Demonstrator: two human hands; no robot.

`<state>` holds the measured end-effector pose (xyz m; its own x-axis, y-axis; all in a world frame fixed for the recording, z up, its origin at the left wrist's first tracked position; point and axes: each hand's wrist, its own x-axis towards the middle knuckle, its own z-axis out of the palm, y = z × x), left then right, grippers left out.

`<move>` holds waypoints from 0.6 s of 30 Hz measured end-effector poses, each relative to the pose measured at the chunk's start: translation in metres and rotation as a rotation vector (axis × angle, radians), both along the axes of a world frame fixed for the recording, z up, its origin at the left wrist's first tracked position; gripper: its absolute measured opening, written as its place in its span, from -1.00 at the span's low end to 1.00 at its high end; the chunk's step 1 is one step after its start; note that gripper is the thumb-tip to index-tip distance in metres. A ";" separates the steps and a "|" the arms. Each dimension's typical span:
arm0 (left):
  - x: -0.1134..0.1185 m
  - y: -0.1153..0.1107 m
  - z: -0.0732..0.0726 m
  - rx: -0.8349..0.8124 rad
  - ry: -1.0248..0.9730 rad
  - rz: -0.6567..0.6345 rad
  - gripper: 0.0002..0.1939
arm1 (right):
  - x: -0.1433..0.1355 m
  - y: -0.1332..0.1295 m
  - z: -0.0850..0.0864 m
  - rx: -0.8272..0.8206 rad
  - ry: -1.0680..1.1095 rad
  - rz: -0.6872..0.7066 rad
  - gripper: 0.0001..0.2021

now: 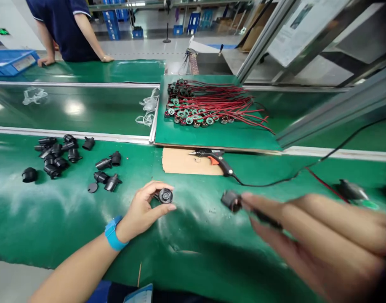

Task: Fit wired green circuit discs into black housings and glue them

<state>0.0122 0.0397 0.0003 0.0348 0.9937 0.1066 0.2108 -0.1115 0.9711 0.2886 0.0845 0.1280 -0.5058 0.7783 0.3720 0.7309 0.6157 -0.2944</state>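
My left hand (148,204), a blue band at its wrist, grips a round black plastic housing (165,195) between thumb and fingers, its ringed round face turned up. On the right, my right hand (319,235) is close to the camera and smeared by motion. Its fingertips pinch a small black cylindrical part (231,201), apart from the housing; something dark and long shows between the fingers. Several black plastic housings (55,155) lie in a loose group at the left, with a flat black disc (92,187) beside the nearer ones.
A glue gun (216,159) rests on cardboard (177,162), its black cable (268,185) running right. Behind it, a raised green board (211,141) carries many small round parts with red wires (218,103). A person (68,31) leans on the far bench near a blue bin (12,63).
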 end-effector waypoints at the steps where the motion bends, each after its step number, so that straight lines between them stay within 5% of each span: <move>1: 0.002 -0.002 0.000 0.019 0.048 -0.022 -0.65 | 0.005 -0.012 -0.004 -0.020 -0.023 0.074 -0.75; 5: 0.012 -0.010 0.002 -0.009 0.172 -0.138 -0.61 | 0.004 -0.022 -0.032 -0.231 0.007 0.283 -0.89; 10: 0.023 -0.014 0.005 0.033 0.181 -0.394 -0.65 | -0.010 -0.013 -0.056 -0.418 0.127 0.265 -0.89; 18: 0.030 -0.013 0.003 -0.010 0.210 -0.519 -0.58 | -0.017 -0.020 -0.068 -0.411 0.072 0.219 -0.91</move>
